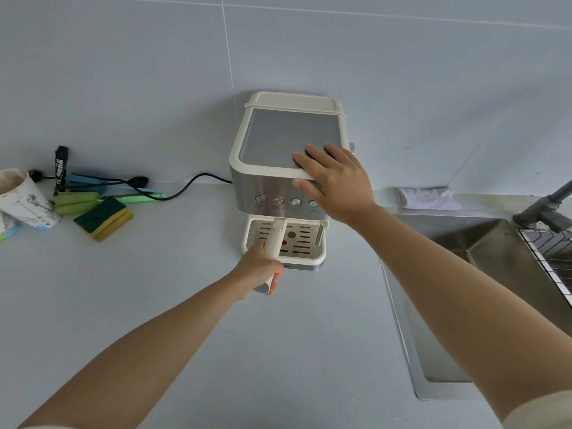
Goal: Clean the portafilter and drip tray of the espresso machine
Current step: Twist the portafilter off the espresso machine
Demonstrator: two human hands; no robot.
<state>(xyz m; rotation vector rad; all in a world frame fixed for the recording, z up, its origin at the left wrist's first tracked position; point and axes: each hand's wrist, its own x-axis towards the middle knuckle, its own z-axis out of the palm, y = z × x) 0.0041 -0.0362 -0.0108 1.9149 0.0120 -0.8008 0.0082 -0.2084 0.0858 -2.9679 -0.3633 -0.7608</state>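
A cream and steel espresso machine stands on the grey counter against the wall. Its portafilter handle, cream coloured, sticks out forward from under the machine's front, over the slotted cream drip tray. My left hand grips the handle's near end, fingers curled round it. My right hand lies flat with spread fingers on the machine's top right front corner, pressing down. The portafilter's basket is hidden under the machine.
A green and yellow sponge, brushes and a tipped paper cup lie at the left. A black power cord runs along the counter. At the right are a steel sink, a faucet, a dish rack and a folded white cloth.
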